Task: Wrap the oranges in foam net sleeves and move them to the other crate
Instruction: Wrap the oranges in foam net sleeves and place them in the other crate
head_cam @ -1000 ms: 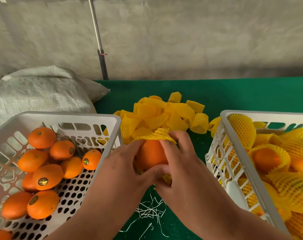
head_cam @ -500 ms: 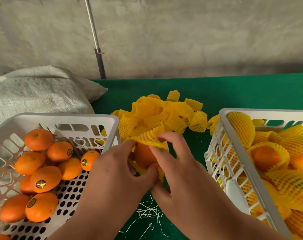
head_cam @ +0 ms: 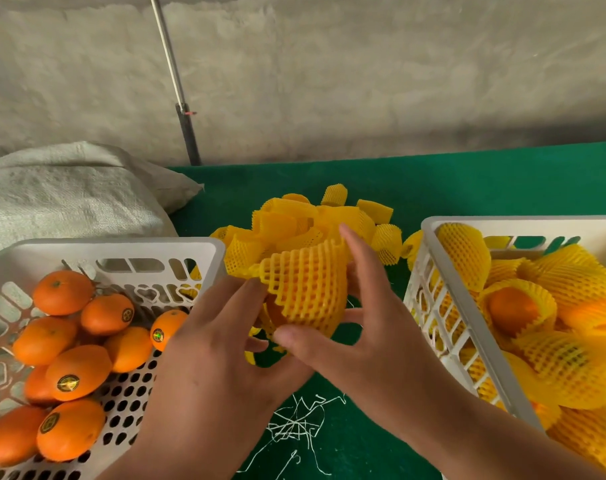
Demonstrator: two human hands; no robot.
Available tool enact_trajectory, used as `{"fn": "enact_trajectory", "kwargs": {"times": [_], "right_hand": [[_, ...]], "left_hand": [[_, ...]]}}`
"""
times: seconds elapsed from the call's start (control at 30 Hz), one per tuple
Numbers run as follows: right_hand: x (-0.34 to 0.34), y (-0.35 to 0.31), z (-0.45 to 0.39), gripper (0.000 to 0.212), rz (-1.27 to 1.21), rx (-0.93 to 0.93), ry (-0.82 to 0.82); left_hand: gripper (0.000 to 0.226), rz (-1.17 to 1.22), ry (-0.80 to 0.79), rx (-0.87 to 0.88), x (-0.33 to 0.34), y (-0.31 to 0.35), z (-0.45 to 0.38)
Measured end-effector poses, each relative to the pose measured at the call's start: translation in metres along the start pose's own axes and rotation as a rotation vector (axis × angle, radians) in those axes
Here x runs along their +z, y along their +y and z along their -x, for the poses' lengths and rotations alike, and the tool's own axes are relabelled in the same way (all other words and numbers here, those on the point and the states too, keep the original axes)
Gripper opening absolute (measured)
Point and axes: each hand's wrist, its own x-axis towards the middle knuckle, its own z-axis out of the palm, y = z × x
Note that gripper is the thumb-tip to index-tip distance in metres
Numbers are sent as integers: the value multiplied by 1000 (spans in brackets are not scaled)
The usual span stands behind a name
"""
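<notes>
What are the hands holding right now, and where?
Both the left hand and right hand grip the yellow foam net sleeve by its sides, an orange inside.

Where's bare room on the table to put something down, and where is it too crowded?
Bare green cloth runs along the wall behind the sleeve pile and right crate. The strip between left crate and right crate is crowded: both hands, the sleeved orange, white threads. A sack fills the far left.

Crate walls (head_cam: 447, 292) (both sides) flank green gap (head_cam: 374, 427).
</notes>
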Motion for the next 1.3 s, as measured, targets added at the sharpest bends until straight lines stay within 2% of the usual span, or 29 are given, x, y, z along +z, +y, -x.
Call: {"fn": "enact_trajectory", "kwargs": {"times": [0.1,0.27,0.37,0.43,0.5,0.6,0.63,0.7,0.9,1.0,1.1,1.2,1.3], "right_hand": [[2,3,0,107,23,-17,36],[4,11,-3,98,136,-15,217],[1,16,-5,98,165,4,243],[-3,15,-6,102,136,20,199],[-5,15,-6,101,127,-11,101],[-3,10,-3,99,202,-93,-53],[-2,10,-2,99,222,-113,-81],[0,11,0,98,246,-125,-79],[3,17,-2,98,281,-66,37],[1,23,-4,106,241,-20,-97],[-2,26,-7,112,34,74,-284],[-6,22,-12,96,-187,169,-217],[-17,17,-16,73,-394,250,-83]], "left_hand": [[27,-9,-61,7,2,-1,2],[49,-54,-89,-49,7,-1,7],[37,-8,-27,-60,7,-2,8],[28,65,27,-92,4,-5,8],[36,227,6,-270,2,-10,6],[49,605,-286,-790,6,-10,-1],[52,756,-364,-909,7,-10,-5],[61,950,-432,-1005,8,-13,-9],[52,989,-498,-899,12,-23,-5],[49,934,-485,-858,14,-29,-2],[52,801,-406,-798,14,-32,-3],[56,741,-367,-690,12,-31,-4],[66,726,-438,-573,9,-26,-3]]}}
